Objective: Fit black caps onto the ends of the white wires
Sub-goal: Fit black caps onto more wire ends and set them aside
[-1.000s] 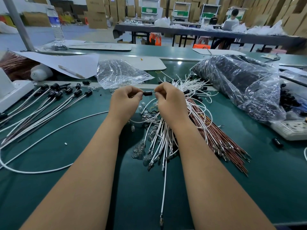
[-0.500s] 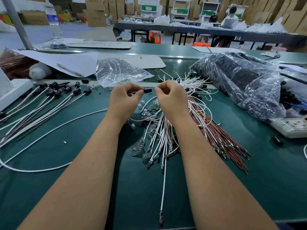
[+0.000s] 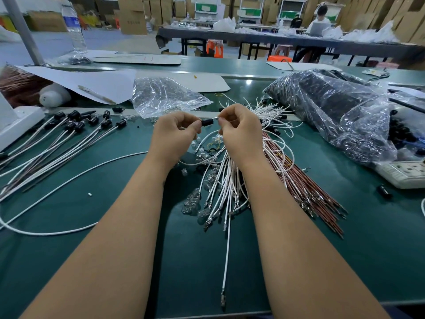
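Observation:
My left hand pinches a small black cap between thumb and fingers. My right hand pinches the metal tip of a white wire right against the cap's open end; that wire hangs down toward me. Under my hands lies a loose bundle of white wires with bare metal ends. A row of capped white wires lies to the left on the green mat.
A big clear bag of black caps sits at the right, a smaller clear bag behind my hands. Brown wires fan out at the right. A white power strip and a stray cap lie near the right edge.
Both hands stayed together over the bundle; the wire tip and the black cap remain pressed end to end, with only slight shifting.

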